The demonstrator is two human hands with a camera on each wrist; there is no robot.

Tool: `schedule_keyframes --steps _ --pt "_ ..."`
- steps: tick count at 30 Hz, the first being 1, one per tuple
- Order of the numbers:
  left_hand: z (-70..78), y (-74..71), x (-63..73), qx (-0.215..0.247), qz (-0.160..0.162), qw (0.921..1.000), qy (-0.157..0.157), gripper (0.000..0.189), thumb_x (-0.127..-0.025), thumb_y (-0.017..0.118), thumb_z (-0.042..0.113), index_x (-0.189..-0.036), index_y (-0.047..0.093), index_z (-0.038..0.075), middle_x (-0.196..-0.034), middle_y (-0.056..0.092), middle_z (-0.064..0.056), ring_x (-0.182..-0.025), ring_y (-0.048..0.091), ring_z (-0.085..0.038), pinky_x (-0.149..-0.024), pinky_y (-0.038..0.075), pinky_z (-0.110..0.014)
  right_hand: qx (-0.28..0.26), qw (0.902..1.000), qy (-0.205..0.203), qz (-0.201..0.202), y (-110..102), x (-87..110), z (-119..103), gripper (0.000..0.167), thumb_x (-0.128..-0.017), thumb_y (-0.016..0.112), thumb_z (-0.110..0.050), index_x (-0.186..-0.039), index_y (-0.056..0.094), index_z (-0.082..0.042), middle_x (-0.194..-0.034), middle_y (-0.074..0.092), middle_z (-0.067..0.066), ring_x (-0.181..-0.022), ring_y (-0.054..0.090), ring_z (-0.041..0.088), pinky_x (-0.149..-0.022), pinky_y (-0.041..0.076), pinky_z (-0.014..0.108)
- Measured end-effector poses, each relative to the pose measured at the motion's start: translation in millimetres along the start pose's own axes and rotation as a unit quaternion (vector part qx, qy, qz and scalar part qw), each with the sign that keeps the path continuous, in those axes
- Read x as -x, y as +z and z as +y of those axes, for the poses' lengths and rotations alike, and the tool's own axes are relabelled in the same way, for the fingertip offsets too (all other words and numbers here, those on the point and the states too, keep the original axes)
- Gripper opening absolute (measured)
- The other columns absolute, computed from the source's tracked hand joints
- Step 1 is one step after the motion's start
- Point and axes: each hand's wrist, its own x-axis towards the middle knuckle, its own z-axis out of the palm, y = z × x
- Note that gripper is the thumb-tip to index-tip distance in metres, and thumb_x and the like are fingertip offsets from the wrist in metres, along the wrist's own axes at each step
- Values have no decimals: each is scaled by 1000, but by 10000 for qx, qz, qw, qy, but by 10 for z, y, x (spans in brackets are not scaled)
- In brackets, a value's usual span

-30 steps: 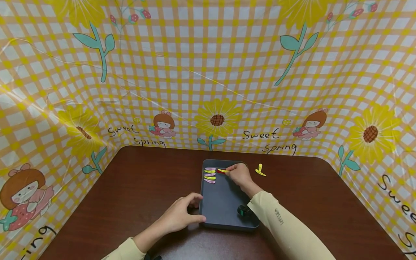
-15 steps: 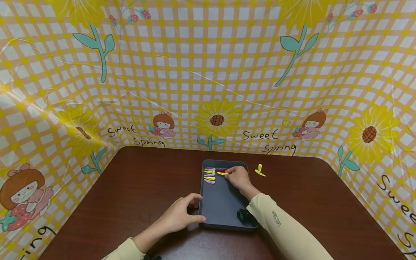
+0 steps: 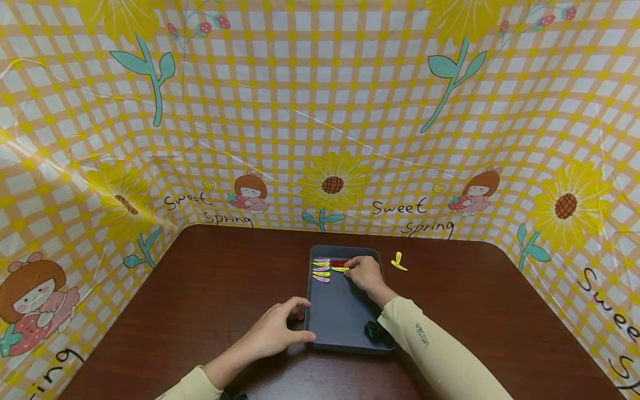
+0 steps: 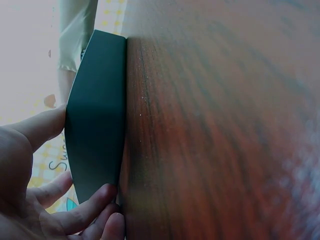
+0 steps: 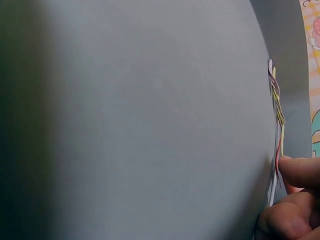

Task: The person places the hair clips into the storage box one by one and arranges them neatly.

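Note:
My right hand (image 3: 365, 273) pinches a yellow hair clip (image 3: 338, 269) over the upper part of a dark grey tray (image 3: 345, 316). Just above that clip lies a red hair clip (image 3: 340, 263), partly hidden by the fingers. In the right wrist view the thumb (image 5: 300, 171) and curled fingers sit low at the right edge. A column of pink and yellow hair clips (image 3: 321, 274) lies at the tray's upper left. My left hand (image 3: 275, 330) touches the tray's left side, thumb and fingers spread apart; the left wrist view shows fingertips against the outer wall (image 4: 97, 115).
Two yellow hair clips (image 3: 399, 261) lie on the brown table (image 3: 460, 311) right of the tray. A black wrist device (image 3: 372, 330) under my right forearm hangs over the tray's lower right. A checked, flower-printed cloth (image 3: 280, 139) stands behind and at both sides.
My right hand has shifted slightly down the tray with the yellow hair clip, from over the red clip to just below it. The left hand stays in place.

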Motion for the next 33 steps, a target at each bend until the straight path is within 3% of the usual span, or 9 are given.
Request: schedule_keyframes --steps 12,33 --pt "19 -4 -6 -32 -13 10000 7 61 -84 81 46 -133 58 19 -110 63 4 -107 57 -20 -88 47 -45 146 9998 -87 -45 -18 0 -14 13 -85 76 -5 -98 77 -4 -109 72 13 -90 59 25 -72 46 32" --pt "3 2 -4 -34 -8 10000 -27 61 -83 81 46 -133 58 20 -109 63 5 -107 56 -19 -86 47 -43 258 9996 -132 -6 8 -16 5 15 -84 77 -5 -99 76 -4 -110 72 13 -89 58 24 -67 43 28"
